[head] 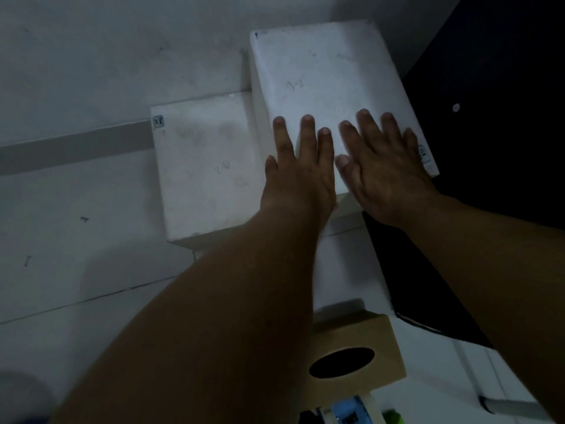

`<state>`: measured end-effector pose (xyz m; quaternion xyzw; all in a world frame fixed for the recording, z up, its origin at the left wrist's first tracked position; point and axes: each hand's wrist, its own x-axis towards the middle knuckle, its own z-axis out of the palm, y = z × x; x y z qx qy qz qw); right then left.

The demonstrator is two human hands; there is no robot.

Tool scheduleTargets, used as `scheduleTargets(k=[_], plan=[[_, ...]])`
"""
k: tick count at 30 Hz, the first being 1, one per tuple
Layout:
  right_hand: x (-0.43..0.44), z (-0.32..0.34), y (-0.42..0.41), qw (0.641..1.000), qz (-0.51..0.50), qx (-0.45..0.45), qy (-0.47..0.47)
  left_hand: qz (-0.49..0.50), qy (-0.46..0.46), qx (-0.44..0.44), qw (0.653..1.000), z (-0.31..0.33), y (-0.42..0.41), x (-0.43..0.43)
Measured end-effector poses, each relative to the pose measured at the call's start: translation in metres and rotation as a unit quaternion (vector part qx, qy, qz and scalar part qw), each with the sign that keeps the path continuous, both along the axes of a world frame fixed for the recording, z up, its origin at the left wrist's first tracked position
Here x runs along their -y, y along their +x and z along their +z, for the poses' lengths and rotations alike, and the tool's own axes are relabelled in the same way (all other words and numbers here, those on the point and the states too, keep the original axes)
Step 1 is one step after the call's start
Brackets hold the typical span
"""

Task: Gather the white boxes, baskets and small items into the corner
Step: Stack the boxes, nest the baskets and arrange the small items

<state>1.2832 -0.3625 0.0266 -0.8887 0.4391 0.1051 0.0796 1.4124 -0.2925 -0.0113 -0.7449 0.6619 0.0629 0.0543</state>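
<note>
both hands flat on the tall white box (321, 78), far right. left hand (301, 169) and right hand (385, 169) fingers straight, spread. lower white box (204, 166) just left.

The person stretches both bare arms forward, side by side. The left hand (301, 175) lies flat with the palm down, its fingers (306, 133) straight and a little spread. The right hand (386, 175) lies flat just beside it, palm down also, fingers straight. The thumbs nearly touch.
</note>
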Motion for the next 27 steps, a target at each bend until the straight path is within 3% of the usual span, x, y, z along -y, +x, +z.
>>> scheduleTargets(k=[9, 13, 16, 18, 22, 24, 27], plan=[[0.032, -0.003, 0.008, 1.000, 0.015, 0.010, -0.020, -0.012, -0.001, 0.011, 1.000, 0.004, 0.008, 0.026], [0.031, -0.003, 0.006, 1.000, 0.018, 0.007, -0.005, -0.014, 0.043, 0.006, 0.999, 0.001, 0.012, 0.030], [0.035, 0.004, 0.010, 0.999, 0.011, -0.026, 0.033, -0.021, 0.079, -0.062, 0.995, 0.023, 0.021, 0.025], [0.029, 0.011, 0.015, 1.000, 0.021, -0.020, -0.011, -0.001, 0.088, -0.128, 0.988, 0.044, 0.033, 0.006], [-0.033, 0.027, 0.028, 0.976, 0.109, 0.119, -0.150, 0.005, 0.016, -0.131, 0.991, 0.055, 0.061, -0.072], [-0.077, 0.023, 0.035, 0.965, 0.159, 0.140, -0.152, 0.032, 0.014, -0.129, 0.991, 0.052, 0.077, -0.119], [-0.147, 0.006, 0.042, 0.965, 0.187, 0.163, -0.080, 0.092, 0.088, -0.135, 0.983, 0.052, 0.100, -0.194]])
